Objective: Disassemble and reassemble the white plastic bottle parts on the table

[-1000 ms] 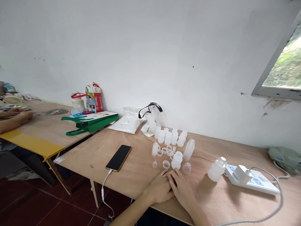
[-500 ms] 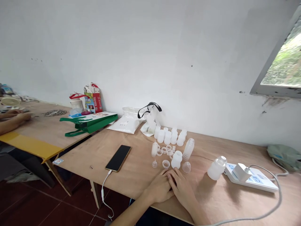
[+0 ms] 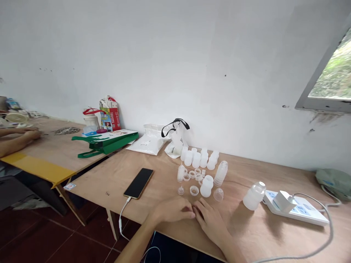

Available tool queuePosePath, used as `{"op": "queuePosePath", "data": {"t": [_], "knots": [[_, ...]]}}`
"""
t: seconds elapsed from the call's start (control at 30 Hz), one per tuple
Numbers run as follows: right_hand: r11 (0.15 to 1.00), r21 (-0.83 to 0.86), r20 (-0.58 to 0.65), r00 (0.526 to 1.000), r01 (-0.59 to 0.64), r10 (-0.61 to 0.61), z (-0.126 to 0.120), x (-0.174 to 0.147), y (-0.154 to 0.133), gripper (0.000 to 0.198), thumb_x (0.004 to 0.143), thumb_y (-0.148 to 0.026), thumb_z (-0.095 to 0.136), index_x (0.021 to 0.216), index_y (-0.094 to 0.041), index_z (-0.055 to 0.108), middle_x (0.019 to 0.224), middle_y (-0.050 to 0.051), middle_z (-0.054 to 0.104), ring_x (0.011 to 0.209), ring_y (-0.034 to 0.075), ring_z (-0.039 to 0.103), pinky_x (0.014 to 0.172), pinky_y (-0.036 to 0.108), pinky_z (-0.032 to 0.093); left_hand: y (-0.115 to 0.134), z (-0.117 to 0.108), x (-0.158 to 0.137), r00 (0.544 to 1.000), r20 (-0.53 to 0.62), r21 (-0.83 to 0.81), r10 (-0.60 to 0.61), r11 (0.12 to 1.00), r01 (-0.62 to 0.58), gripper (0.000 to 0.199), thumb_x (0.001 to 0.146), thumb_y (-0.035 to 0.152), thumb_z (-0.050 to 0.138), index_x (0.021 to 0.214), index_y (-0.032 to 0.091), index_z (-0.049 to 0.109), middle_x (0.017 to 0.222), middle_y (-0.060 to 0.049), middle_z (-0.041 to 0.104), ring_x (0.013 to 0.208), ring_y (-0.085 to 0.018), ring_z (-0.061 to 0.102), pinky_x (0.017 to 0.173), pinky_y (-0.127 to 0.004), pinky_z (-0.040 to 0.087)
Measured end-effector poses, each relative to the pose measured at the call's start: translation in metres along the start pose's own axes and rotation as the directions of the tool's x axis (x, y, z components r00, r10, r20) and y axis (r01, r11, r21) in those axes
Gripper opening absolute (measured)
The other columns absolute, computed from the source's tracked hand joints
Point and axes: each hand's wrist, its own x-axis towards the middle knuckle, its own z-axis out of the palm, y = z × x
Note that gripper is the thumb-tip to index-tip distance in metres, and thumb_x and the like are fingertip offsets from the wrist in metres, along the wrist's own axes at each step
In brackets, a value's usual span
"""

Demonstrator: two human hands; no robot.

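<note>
Fingers loosely parted, the left hand (image 3: 172, 210) and the right hand (image 3: 210, 220) rest with their tips meeting, just in front of a frosted-white, waisted plastic bottle (image 3: 206, 187). On the person's side of that bottle, the front edge of the brown wooden table (image 3: 240, 168) runs beneath both forearms; a wide stretch of tabletop spreads to the bottle's right. The bottle stands upright, matte and open-mouthed, between a translucent plastic ring (image 3: 194, 194) and a clear plastic dome (image 3: 218, 195).
</note>
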Motion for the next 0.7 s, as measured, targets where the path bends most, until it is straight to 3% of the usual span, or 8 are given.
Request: {"op": "queuePosePath", "data": {"t": [0.07, 0.1, 0.17, 0.23, 0.33, 0.4, 0.5, 0.7], "knots": [[0.999, -0.049, 0.006, 1.0, 0.018, -0.018, 0.001, 0.0, -0.001, 0.021, 0.105, -0.026, 0.042, 0.093, -0.026, 0.059, 0.096, 0.001, 0.068, 0.078, 0.019, 0.071, 0.063, 0.028, 0.047, -0.001, -0.012, 0.0, 0.976, -0.161, 0.033, -0.146, 0.988, 0.153, 0.039, 0.104, 0.039, 0.046, 0.076, 0.02, 0.066, 0.077, -0.001, 0.069, 0.072, -0.02, 0.064, 0.07, -0.029, 0.046], [0.998, -0.061, 0.013, 1.0, 0.026, -0.025, 0.0, 0.0, -0.001, 0.021, 0.105, -0.026, 0.042, 0.094, -0.027, 0.06, 0.097, 0.001, 0.068, 0.078, 0.019, 0.071, 0.064, 0.028, 0.047, -0.003, -0.015, 0.001, 0.942, -0.267, 0.041, -0.204, 0.974, 0.222, 0.039, 0.104, 0.039, 0.045, 0.075, 0.019, 0.063, 0.076, -0.001, 0.067, 0.072, -0.02, 0.063, 0.069, -0.03, 0.045], [0.997, -0.072, 0.026, 0.999, 0.028, -0.026, -0.001, 0.0, -0.002, 0.022, 0.105, -0.026, 0.041, 0.094, -0.027, 0.06, 0.096, 0.0, 0.067, 0.077, 0.018, 0.07, 0.064, 0.029, 0.048, -0.009, -0.016, 0.004, 0.847, -0.453, 0.024, -0.277, 0.947, 0.322, 0.029, 0.103, 0.037, 0.047, 0.086, 0.019, 0.061, 0.088, -0.003, 0.067, 0.083, -0.023, 0.063, 0.075, -0.032, 0.046], [0.997, -0.076, 0.032, 0.999, 0.022, -0.019, -0.002, 0.0, -0.004, 0.021, 0.105, -0.026, 0.042, 0.093, -0.026, 0.059, 0.095, 0.0, 0.066, 0.077, 0.018, 0.07, 0.064, 0.029, 0.048, -0.017, -0.01, 0.007, 0.797, -0.515, -0.015, -0.316, 0.933, 0.36, 0.017, 0.099, 0.032, 0.053, 0.107, 0.019, 0.06, 0.111, -0.007, 0.065, 0.098, -0.025, 0.064, 0.084, -0.034, 0.047], [0.997, -0.077, 0.042, 0.999, 0.019, -0.015, -0.004, 0.001, -0.005, 0.02, 0.105, -0.024, 0.043, 0.094, -0.026, 0.059, 0.095, 0.0, 0.065, 0.078, 0.019, 0.07, 0.066, 0.03, 0.05, -0.03, 0.001, 0.011, 0.845, -0.433, -0.034, -0.314, 0.943, 0.332, 0.033, 0.093, 0.024, 0.06, 0.126, 0.022, 0.055, 0.129, -0.008, 0.06, 0.113, -0.026, 0.062, 0.095, -0.035, 0.047], [0.997, -0.077, 0.052, 0.999, 0.019, -0.015, -0.004, 0.001, -0.005, 0.019, 0.105, -0.024, 0.044, 0.095, -0.026, 0.06, 0.096, 0.0, 0.065, 0.08, 0.019, 0.07, 0.067, 0.03, 0.05, -0.035, 0.005, 0.013, 0.877, -0.381, -0.02, -0.293, 0.951, 0.309, 0.029, 0.09, 0.018, 0.062, 0.119, 0.022, 0.06, 0.124, -0.007, 0.064, 0.113, -0.026, 0.062, 0.097, -0.035, 0.046], [0.997, -0.078, 0.062, 0.998, 0.014, -0.01, -0.003, 0.001, -0.004, 0.018, 0.105, -0.024, 0.044, 0.096, -0.027, 0.06, 0.097, 0.0, 0.065, 0.08, 0.019, 0.071, 0.067, 0.03, 0.05, -0.037, 0.007, 0.017, 0.875, -0.382, -0.038, -0.296, 0.952, 0.305, 0.022, 0.086, 0.012, 0.062, 0.106, 0.021, 0.064, 0.113, -0.006, 0.068, 0.109, -0.026, 0.062, 0.096, -0.035, 0.045], [0.996, -0.084, 0.021, 0.999, 0.039, -0.037, 0.003, 0.001, 0.0, 0.017, 0.103, -0.023, 0.046, 0.095, -0.027, 0.061, 0.098, 0.001, 0.067, 0.078, 0.019, 0.071, 0.066, 0.029, 0.05, -0.031, 0.009, 0.019, 0.895, -0.344, -0.117, -0.285, 0.958, 0.261, 0.021, 0.082, 0.009, 0.064, 0.101, 0.018, 0.065, 0.102, -0.005, 0.068, 0.1, -0.023, 0.062, 0.089, -0.03, 0.046]]}}
